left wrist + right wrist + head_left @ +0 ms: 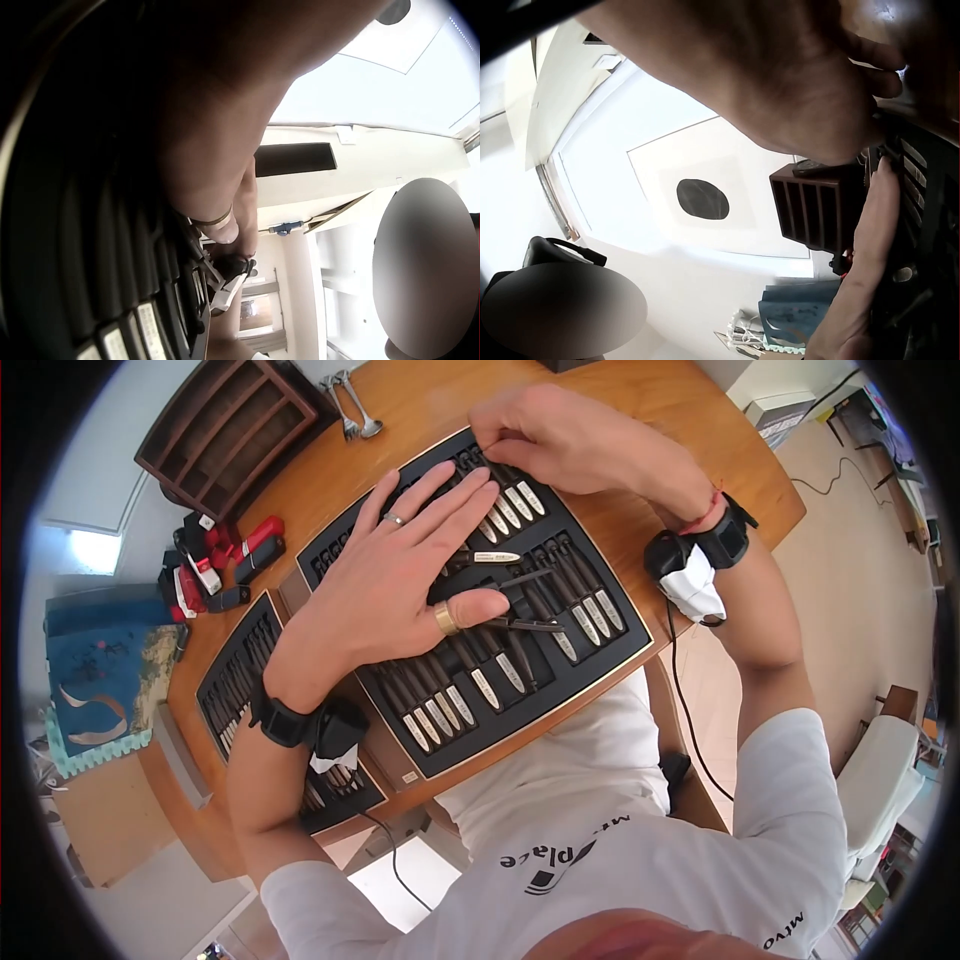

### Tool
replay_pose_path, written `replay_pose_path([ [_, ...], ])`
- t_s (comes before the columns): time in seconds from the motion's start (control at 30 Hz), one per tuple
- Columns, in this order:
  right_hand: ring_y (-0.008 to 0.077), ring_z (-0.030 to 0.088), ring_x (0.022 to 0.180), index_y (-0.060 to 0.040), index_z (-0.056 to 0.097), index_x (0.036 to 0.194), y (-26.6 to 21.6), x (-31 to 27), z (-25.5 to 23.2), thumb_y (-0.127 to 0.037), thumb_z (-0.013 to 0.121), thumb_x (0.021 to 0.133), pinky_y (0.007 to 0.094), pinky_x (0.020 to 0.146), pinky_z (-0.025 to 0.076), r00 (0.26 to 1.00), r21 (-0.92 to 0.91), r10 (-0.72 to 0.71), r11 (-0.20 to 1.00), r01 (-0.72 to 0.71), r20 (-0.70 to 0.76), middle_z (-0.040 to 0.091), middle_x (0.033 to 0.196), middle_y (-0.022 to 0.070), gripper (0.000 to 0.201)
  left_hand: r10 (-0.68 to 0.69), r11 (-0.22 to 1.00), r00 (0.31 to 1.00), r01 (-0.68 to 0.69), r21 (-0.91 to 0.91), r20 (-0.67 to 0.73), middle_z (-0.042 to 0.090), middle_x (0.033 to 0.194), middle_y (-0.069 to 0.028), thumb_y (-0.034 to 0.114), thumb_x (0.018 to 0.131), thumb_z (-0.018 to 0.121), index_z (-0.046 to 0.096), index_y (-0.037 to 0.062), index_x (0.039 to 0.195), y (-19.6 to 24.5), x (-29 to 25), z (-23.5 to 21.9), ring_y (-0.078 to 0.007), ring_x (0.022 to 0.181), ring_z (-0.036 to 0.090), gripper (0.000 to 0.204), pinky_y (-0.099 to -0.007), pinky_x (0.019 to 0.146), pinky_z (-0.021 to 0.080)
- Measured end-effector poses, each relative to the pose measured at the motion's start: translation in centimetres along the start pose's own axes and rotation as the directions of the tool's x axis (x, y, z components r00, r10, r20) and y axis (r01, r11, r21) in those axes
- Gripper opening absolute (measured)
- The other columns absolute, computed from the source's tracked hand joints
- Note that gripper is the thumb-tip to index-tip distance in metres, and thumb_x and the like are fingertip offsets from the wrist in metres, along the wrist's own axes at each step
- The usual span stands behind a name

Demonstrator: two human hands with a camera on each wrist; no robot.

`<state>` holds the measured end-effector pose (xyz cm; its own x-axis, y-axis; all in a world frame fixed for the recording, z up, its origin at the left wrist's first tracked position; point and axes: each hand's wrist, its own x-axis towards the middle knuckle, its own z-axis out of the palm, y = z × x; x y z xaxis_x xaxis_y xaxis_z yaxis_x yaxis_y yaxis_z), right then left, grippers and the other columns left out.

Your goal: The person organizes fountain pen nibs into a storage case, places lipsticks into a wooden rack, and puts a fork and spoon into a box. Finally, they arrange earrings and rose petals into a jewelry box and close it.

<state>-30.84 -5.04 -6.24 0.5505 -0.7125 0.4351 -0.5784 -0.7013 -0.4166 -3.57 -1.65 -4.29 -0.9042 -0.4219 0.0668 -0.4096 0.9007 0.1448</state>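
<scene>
Tray (556, 682), black (with pale border)

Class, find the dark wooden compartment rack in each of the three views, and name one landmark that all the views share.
Head: the rack is at upper left, beyond the tray.
Left wrist: not in it.
Right wrist: right of centre, partly behind the right hand.
Shared landmark: the left hand.

Hands (810, 105) at a black tray (930, 251)
</scene>
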Motion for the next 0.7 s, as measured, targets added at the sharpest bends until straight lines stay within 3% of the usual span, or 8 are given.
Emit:
replay_pose_path([
  [0.17, 0.0341, 0.06, 0.067, -0.0008, 0.064, 0.094, -0.6, -0.1, 0.0, -0.013, 0.066, 0.101, 0.0434, 0.065, 0.048, 0.997, 0.019, 0.064, 0.998, -0.063, -0.041, 0.064, 0.075, 0.0163, 0.014, 0.017, 0.999, 1.0, -0.018, -0.038, -0.021, 0.044, 0.169, -0.0175, 0.045, 0.111, 0.054, 0.045, 0.0059, 0.162, -0.1, -0.1, -0.3, -0.0363, 0.159, 0.036, 0.065, -0.0514, 0.133, 0.02],
  [0.23, 0.0312, 0.061, 0.067, -0.0009, 0.066, 0.095, -0.7, 0.1, 0.5, -0.016, 0.069, 0.101, 0.0414, 0.064, 0.048, 0.985, 0.072, 0.053, 0.997, -0.042, -0.163, 0.065, 0.074, 0.015, 0.017, -0.094, 0.901, 0.973, -0.007, -0.434, -0.21, 0.052, 0.161, -0.0195, 0.024, 0.11, 0.059, 0.052, 0.0048, 0.154, -0.7, -0.1, -0.2, -0.0389, 0.152, 0.046, 0.049, -0.0506, 0.129, 0.03],
  [0.27, 0.0312, 0.061, 0.067, -0.0009, 0.066, 0.095, -0.8, 0.2, 0.7, -0.016, 0.069, 0.101, 0.0414, 0.064, 0.048, 0.985, 0.083, 0.045, 0.996, -0.031, -0.168, 0.065, 0.074, 0.015, 0.017, -0.134, 0.898, 0.94, -0.018, -0.44, -0.314, 0.062, 0.145, -0.0193, 0.01, 0.107, 0.06, 0.062, 0.0015, 0.139, -1.2, 0.0, -0.1, -0.0364, 0.138, 0.058, 0.033, -0.0423, 0.118, 0.044],
  [0.33, 0.0408, 0.07, 0.078, -0.0006, 0.071, 0.1, -1.6, 0.5, 0.5, -0.019, 0.067, 0.099, 0.0485, 0.072, 0.054, 0.987, 0.061, 0.066, 0.997, -0.057, -0.146, 0.071, 0.081, 0.0194, 0.019, -0.214, 0.855, 0.926, 0.024, -0.518, -0.311, 0.067, 0.126, -0.017, 0.008, 0.105, 0.062, 0.068, 0.0007, 0.126, -1.9, -0.1, -1.2, -0.0344, 0.121, 0.063, 0.023, -0.038, 0.105, 0.049],
  [0.53, 0.0323, 0.068, 0.072, -0.0014, 0.071, 0.096, -5.9, -0.3, -1.9, -0.028, 0.075, 0.097, 0.0421, 0.068, 0.052, 0.961, 0.214, 0.032, 0.972, -0.094, 0.275, 0.069, 0.077, 0.0127, 0.027, -0.073, 0.978, 0.996, 0.061, -0.201, -0.055, 0.068, 0.115, -0.0161, 0.006, 0.104, 0.064, 0.068, 0.0015, 0.124, -1.6, -1.1, -4.5, -0.0339, 0.111, 0.064, 0.021, -0.0401, 0.096, 0.051],
  [0.6, 0.0339, 0.068, 0.075, -0.0013, 0.07, 0.095, -5.8, -0.6, -1.1, -0.028, 0.076, 0.096, 0.0433, 0.07, 0.053, 0.957, 0.201, 0.001, 0.978, -0.061, 0.29, 0.069, 0.078, 0.0136, 0.027, -0.091, 0.973, 0.994, 0.076, -0.217, -0.059, 0.068, 0.116, -0.0162, 0.007, 0.103, 0.068, 0.067, 0.0013, 0.123, -1.5, -1.6, -4.2, -0.0365, 0.11, 0.064, 0.022, -0.0408, 0.096, 0.051],
  [0.67, 0.0293, 0.061, 0.068, -0.0033, 0.064, 0.092, -4.6, -1.4, 1.3, -0.018, 0.08, 0.09, 0.0396, 0.062, 0.047, 0.963, 0.057, -0.269, 0.962, 0.268, 0.022, 0.061, 0.072, 0.0102, 0.022, -0.087, 0.975, 0.996, 0.079, -0.209, -0.026, 0.068, 0.116, -0.0154, 0.008, 0.101, 0.07, 0.067, 0.0019, 0.124, -1.8, -1.9, -4.2, -0.0363, 0.112, 0.064, 0.023, -0.0415, 0.098, 0.051],
  [0.7, 0.0293, 0.061, 0.068, -0.0033, 0.064, 0.092, -4.5, -1.5, 1.6, -0.018, 0.08, 0.09, 0.0396, 0.062, 0.047, 0.965, 0.071, -0.262, 0.963, 0.259, 0.032, 0.061, 0.072, 0.0102, 0.022, -0.097, 0.971, 0.995, 0.096, -0.218, 0.007, 0.068, 0.117, -0.0149, 0.009, 0.1, 0.073, 0.067, 0.0022, 0.123, -2.0, -1.9, -4.3, -0.0359, 0.115, 0.064, 0.025, -0.0416, 0.099, 0.051],
])
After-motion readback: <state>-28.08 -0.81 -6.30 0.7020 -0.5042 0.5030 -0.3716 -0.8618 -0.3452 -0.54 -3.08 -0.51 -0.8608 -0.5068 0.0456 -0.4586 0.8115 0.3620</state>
